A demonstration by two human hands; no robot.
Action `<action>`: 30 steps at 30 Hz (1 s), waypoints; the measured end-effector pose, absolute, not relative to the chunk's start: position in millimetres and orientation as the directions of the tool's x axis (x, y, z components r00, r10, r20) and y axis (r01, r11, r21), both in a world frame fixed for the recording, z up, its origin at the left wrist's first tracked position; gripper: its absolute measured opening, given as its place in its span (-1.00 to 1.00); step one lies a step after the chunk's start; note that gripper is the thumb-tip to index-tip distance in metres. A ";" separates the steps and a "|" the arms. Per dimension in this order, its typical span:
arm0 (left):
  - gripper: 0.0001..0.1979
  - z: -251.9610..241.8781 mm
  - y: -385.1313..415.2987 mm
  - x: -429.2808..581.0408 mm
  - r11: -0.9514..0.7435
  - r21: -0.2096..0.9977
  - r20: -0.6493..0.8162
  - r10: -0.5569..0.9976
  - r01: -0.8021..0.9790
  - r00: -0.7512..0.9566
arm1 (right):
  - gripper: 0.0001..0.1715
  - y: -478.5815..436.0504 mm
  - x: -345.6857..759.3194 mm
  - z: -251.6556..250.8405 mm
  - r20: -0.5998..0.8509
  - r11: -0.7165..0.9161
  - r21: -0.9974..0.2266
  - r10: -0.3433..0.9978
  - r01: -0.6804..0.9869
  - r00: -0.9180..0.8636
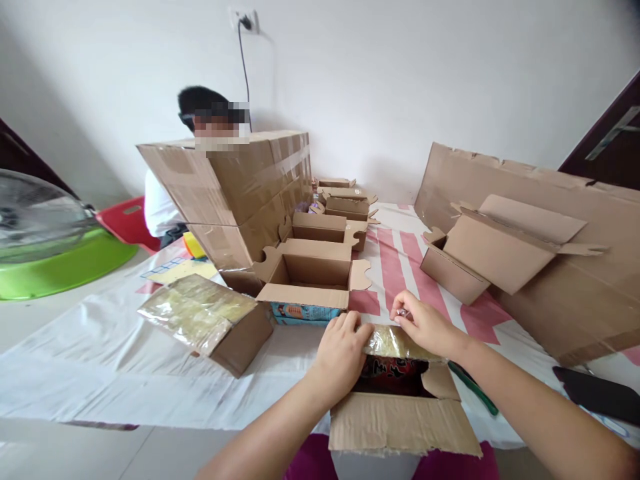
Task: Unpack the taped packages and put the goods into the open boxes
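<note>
An opened cardboard box (405, 420) stands at the table's near edge in front of me, with dark red packaging with lettering (393, 373) inside. Clear shiny tape (395, 340) covers its far flap. My left hand (343, 357) is closed over the left end of that flap, fingers curled on its edge. Just above the flap's right end, my right hand (425, 325) pinches a small crumpled bit of clear film (403, 312), mostly hidden by the fingers. Beyond my left hand sits an open box (310, 270) with a blue printed front.
A taped box (205, 317) lies to the left. Stacked cartons (240, 193) rise behind it, with a person (163, 200) beyond. Large cardboard (540, 267) and an open box (500, 247) stand right. A green-handled item (475, 388) and black phone (597, 393) lie near my right arm.
</note>
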State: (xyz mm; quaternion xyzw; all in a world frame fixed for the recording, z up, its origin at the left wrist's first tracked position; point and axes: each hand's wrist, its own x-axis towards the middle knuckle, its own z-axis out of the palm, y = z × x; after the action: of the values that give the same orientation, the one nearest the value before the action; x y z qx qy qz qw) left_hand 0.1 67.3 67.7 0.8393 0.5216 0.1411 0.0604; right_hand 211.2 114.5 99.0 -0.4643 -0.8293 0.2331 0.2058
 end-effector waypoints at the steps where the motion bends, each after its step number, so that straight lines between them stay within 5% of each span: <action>1: -0.64 67.1 67.4 -0.2 -0.450 0.253 0.179 0.892 0.857 0.415 | -0.91 114.7 213.2 100.5 0.105 0.427 -0.604 0.880 0.673 -0.464; 11: -0.62 65.3 66.5 2.9 -0.439 0.272 0.213 0.895 0.856 0.391 | -0.82 104.5 238.7 95.1 -0.027 0.244 -0.710 0.928 0.660 -0.373; 30: -0.68 65.2 66.6 2.7 -0.447 0.261 0.223 0.890 0.856 0.397 | -0.64 92.6 198.4 94.4 -0.024 0.308 -0.146 0.949 0.940 -0.315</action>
State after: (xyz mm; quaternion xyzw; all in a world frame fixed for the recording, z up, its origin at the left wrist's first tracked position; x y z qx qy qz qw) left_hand 2.7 66.6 65.2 0.8342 0.5233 0.1662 0.0520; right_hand 198.4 92.6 94.4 -0.5845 -0.8080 0.0661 0.0332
